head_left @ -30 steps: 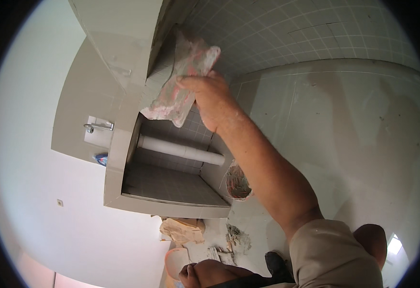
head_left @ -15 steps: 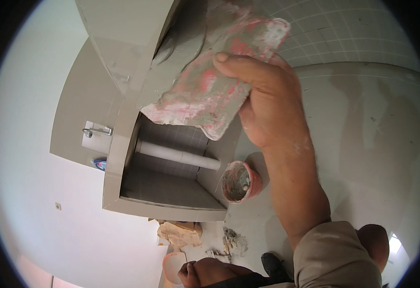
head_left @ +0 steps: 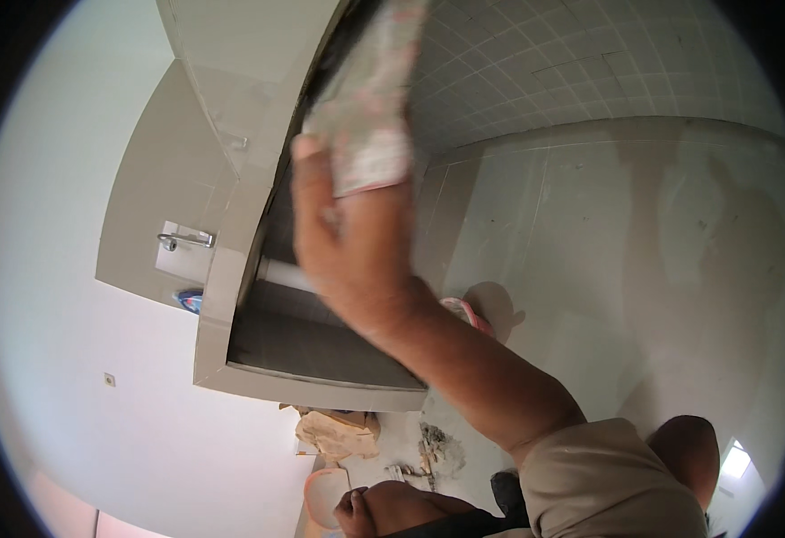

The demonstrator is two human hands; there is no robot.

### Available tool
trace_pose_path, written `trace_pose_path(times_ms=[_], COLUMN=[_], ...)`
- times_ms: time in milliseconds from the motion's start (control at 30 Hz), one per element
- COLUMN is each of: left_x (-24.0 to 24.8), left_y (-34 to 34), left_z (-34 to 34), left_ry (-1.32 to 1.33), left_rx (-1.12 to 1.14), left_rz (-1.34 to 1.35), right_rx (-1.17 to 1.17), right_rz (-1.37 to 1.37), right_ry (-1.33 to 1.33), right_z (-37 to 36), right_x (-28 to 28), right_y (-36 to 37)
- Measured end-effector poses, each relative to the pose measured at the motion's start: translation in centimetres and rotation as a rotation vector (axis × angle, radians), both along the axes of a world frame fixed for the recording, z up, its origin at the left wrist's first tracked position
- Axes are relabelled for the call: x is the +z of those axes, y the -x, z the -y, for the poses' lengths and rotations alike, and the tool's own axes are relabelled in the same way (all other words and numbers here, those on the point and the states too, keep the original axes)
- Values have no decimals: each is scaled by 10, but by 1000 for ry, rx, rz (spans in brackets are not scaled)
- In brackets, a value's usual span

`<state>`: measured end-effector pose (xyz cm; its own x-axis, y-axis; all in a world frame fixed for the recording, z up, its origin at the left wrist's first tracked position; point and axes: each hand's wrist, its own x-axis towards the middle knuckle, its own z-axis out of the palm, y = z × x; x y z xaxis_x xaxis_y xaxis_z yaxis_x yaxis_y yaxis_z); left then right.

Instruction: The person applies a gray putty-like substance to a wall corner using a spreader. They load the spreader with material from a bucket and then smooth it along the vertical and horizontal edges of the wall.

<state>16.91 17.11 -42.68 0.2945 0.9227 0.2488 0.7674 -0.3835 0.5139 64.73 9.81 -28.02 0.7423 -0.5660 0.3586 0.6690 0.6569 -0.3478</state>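
Observation:
My right hand [head_left: 352, 233] is closed around one end of a flat pad [head_left: 370, 125], pinkish-white and smeared with grey paste. Thumb on one side, it holds the pad up along the dark inner edge of an open recess under a tiled counter [head_left: 218, 305]. Motion blurs both pad and fingers, and whether the pad touches the edge I cannot tell. Behind my forearm, a pink bucket [head_left: 469, 316] on the floor is mostly hidden. My left hand [head_left: 350, 513] rests low beside my bent knee, its fingers curled in and no object showing in them.
A white pipe [head_left: 287, 274] crosses the recess. A metal tap [head_left: 186, 240] and a blue package [head_left: 190, 300] are by the counter top. Crumpled brown paper [head_left: 339, 435], an orange-rimmed tub [head_left: 325, 493] and grey debris [head_left: 437, 448] lie nearer me. Grey tiles cover the wall [head_left: 581, 72].
My right hand has swung left with the pad, which now shows narrower. My forearm now covers much of the bucket and pipe. The left hand stays in place.

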Motion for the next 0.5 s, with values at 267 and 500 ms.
trace_pose_path(times_ms=[267,500], left_x=[7,-14], left_y=[-3,24], left_z=[2,-22], left_ry=[-212,29], left_rx=[-107,-75], left_rz=[-271,79], right_rx=[30,1003], right_rz=[98,-120], right_ry=[-57,-341], right_z=[-2,16], right_x=[-22,-54], right_y=[55,-27])
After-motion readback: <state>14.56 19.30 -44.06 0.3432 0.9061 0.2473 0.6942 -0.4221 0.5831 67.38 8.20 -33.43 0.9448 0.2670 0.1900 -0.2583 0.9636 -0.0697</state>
